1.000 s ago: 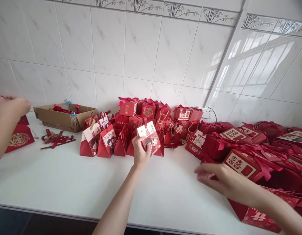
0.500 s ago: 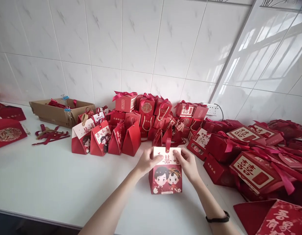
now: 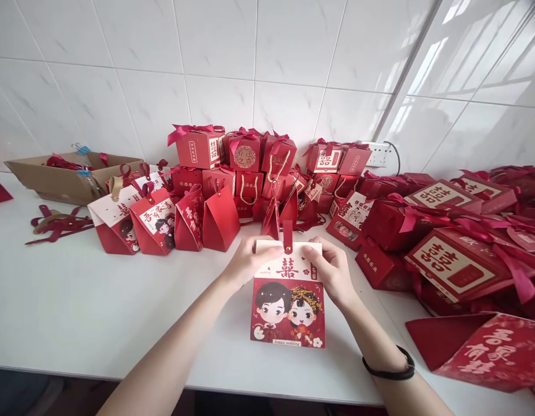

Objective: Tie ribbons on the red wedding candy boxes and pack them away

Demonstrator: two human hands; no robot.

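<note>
Both hands grip one red and white gift box [image 3: 288,312] by its top edge, in the lower middle of the view. Its front shows a cartoon couple and the words "happy wedding"; a dark red strap [image 3: 288,236] with a gold stud rises from the top. My left hand [image 3: 245,260] pinches the top left corner, thumb on the front. My right hand [image 3: 330,267] pinches the top right corner the same way, and a black band circles that wrist. The fingers behind the box are partly hidden. A row of similar boxes [image 3: 155,222] stands upright beyond my left hand.
Red boxes with ribbons [image 3: 198,149] are stacked against the tiled wall, and more [image 3: 445,260] are piled at right. A cardboard box [image 3: 68,188] stands back left beside loose straps [image 3: 55,222]. A power strip [image 3: 375,155] lies by the wall.
The gift box has come closer to me and appears larger, its front now facing me more squarely. Both hands keep their hold. The camera view has also shifted.
</note>
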